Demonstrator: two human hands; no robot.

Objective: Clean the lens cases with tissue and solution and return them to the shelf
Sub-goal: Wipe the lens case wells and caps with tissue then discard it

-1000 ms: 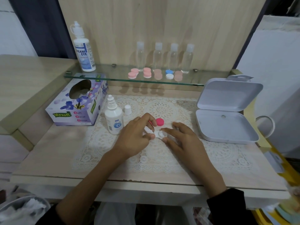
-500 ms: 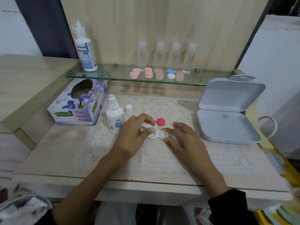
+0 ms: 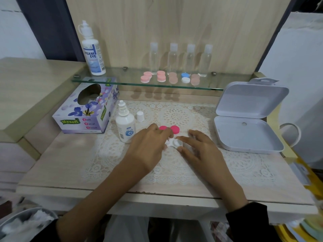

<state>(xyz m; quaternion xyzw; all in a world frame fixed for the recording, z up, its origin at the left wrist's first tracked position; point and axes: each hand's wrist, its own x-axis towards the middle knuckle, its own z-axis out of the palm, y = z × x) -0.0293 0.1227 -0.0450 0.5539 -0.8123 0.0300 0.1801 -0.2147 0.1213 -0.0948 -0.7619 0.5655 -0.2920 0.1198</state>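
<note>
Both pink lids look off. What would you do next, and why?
Probably the left hand should reach for the bottle and wet the case. Both lids lie on the mat, the bottle stands uncapped beside that hand, and the right hand steadies the case.

My left hand (image 3: 148, 145) covers the 9 o'clock half of the white lens case (image 3: 176, 143) — grip underneath not visible. Left pink cap (image 3: 162, 128) partly hidden behind my fingertips. Bin (image 3: 26, 222) at 8 o'clock cut by the frame edge, contents blurred. Coloured stack (image 3: 307, 229) at 4 o'clock — blurred, cut off. Fine print on solution bottle (image 3: 125, 127) unreadable.
</note>
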